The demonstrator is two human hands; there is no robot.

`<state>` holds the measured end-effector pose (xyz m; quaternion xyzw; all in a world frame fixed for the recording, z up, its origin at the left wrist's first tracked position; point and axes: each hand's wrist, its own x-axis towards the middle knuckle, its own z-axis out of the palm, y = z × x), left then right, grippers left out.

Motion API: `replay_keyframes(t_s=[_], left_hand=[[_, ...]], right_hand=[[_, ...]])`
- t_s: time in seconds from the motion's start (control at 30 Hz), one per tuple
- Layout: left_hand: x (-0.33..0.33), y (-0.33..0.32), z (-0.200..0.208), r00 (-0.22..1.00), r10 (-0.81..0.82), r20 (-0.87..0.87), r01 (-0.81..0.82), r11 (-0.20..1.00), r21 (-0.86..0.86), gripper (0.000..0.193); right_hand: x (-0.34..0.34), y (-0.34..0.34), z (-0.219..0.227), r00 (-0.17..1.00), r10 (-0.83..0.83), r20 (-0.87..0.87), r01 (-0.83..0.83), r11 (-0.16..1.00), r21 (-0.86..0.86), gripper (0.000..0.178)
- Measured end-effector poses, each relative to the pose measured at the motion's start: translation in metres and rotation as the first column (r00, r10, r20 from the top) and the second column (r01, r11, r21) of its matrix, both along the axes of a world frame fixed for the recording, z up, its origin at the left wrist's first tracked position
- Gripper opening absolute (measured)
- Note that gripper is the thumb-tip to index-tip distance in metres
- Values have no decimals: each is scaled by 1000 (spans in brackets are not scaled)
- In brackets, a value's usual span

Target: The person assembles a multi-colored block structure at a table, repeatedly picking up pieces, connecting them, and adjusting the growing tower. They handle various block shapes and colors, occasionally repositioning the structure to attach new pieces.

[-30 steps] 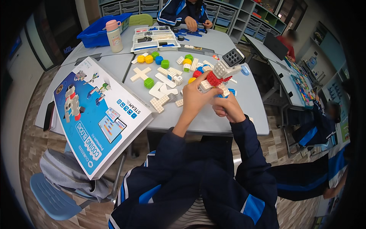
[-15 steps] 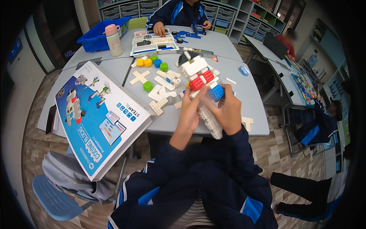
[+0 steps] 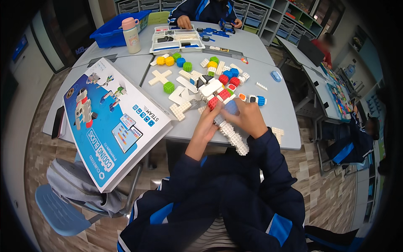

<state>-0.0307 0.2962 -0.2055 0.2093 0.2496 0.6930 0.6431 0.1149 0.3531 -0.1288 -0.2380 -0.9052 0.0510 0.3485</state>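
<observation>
Over the table's near edge I hold a building-block model point(image 3: 229, 133) with white and red blocks at its upper end and a knobbly white tail hanging down. My left hand point(image 3: 205, 127) is closed around its middle, thumb near a red block. A round blue block point(image 3: 230, 107), blurred by motion, is at the fingertips of my right hand point(image 3: 250, 118); whether it is joined to the model I cannot tell. Loose blocks lie just beyond: red blocks point(image 3: 224, 79), a green block point(image 3: 168, 87), a white cross-shaped piece point(image 3: 160, 77) and a white and blue block point(image 3: 261, 100).
A large kit box point(image 3: 113, 126) leans on the table's left side. Farther back stand a white sorting tray point(image 3: 178, 45), a pink-capped bottle point(image 3: 132, 38) and a blue bin point(image 3: 110, 36). Across the table a person's hand point(image 3: 184, 22) reaches to the tray. A backpack rests on a chair point(image 3: 58, 214).
The model's upper end has dropped lower and tilted toward the table, uncovering several loose blocks behind it. My right hand has shifted slightly, and the blue block with it has moved left.
</observation>
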Motion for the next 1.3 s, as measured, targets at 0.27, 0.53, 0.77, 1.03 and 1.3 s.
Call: replay_keyframes(t_s=[0.27,0.53,0.77,1.03,1.3], left_hand=[[13,5,1,992,95,-87,-92,995,38,39],[11,-1,2,994,66,-86,-63,997,40,49],[14,-1,3,991,93,-92,-89,995,47,49],[12,0,0,995,64,-81,-57,994,88,47],[12,-1,1,995,75,-63,-72,996,46,47]], right_hand=[[10,-1,8,999,-20,-25,15,977,-214,42],[7,-10,12,990,-138,33,141,973,-183,46],[6,-12,4,986,-163,37,164,985,-48,48],[12,10,7,974,-93,207,96,995,-2,53],[14,-6,14,990,-81,119,103,975,-198,47]])
